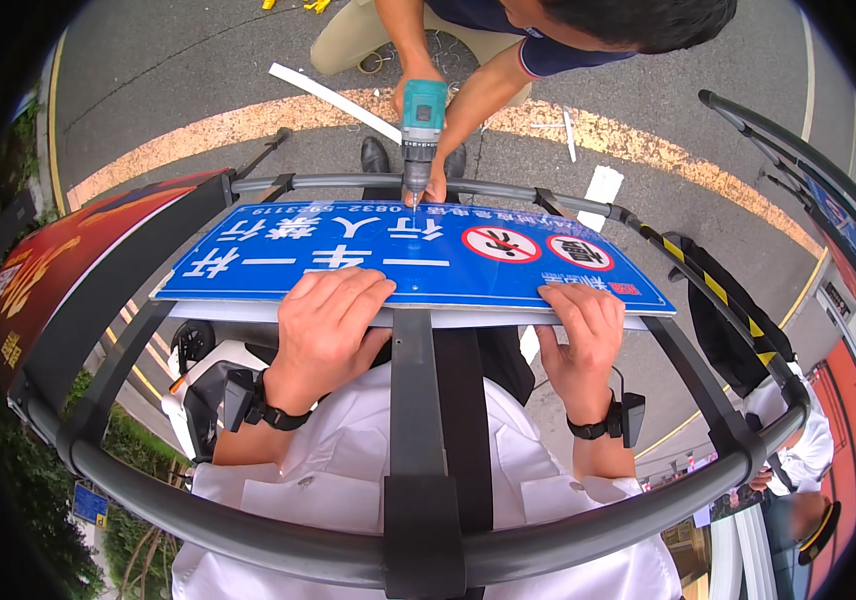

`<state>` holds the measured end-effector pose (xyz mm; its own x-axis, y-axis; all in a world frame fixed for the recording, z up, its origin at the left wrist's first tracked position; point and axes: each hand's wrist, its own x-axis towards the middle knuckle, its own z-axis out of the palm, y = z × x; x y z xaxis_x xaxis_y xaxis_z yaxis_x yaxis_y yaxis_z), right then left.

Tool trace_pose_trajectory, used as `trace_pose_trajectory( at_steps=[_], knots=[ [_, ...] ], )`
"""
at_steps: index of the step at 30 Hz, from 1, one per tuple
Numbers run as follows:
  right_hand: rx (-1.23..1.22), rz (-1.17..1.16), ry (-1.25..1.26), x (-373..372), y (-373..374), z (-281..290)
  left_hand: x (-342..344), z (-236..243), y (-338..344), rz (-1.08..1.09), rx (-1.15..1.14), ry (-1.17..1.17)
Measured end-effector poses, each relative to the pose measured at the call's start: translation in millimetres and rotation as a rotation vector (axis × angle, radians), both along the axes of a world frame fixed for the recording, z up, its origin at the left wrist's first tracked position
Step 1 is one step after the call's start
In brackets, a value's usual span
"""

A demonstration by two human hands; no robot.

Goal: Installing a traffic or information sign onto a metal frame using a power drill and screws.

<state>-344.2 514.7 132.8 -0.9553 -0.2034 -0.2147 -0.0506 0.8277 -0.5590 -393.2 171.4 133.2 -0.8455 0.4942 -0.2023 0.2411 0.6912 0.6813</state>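
A blue sign board (348,285) with white lettering and two red-ringed symbols lies upside down to me across a dark grey metal frame (413,380). My left hand (333,320) grips its near edge left of the middle bar, fingers on top and thumb lower down. Toward the right end, my right hand (585,335) holds the same edge the same way. Across from me, a co-worker holds a teal power drill (424,110) upright, its bit at the sign's far edge. The co-worker's other hand (431,187) is beside the bit.
Curved frame rails surround the sign, one wrapped in yellow-and-black tape (710,285). A red panel (98,265) leans at the left. White strips (333,100) lie on the asphalt. A white scooter (213,385) stands at lower left; another person (798,450) is at right.
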Motion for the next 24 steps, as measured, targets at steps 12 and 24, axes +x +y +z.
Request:
trace_pose_trajectory(
  at_steps=[12, 24],
  knots=[
    [-0.001, 0.001, 0.008, 1.4, 0.4, -1.9, -0.1, 0.9, 0.2, 0.0, 0.001, -0.006],
    [-0.001, -0.002, 0.002, 0.5, -0.1, -1.3, -1.4, 0.7, 0.5, 0.003, 0.0, -0.002]
  ],
)
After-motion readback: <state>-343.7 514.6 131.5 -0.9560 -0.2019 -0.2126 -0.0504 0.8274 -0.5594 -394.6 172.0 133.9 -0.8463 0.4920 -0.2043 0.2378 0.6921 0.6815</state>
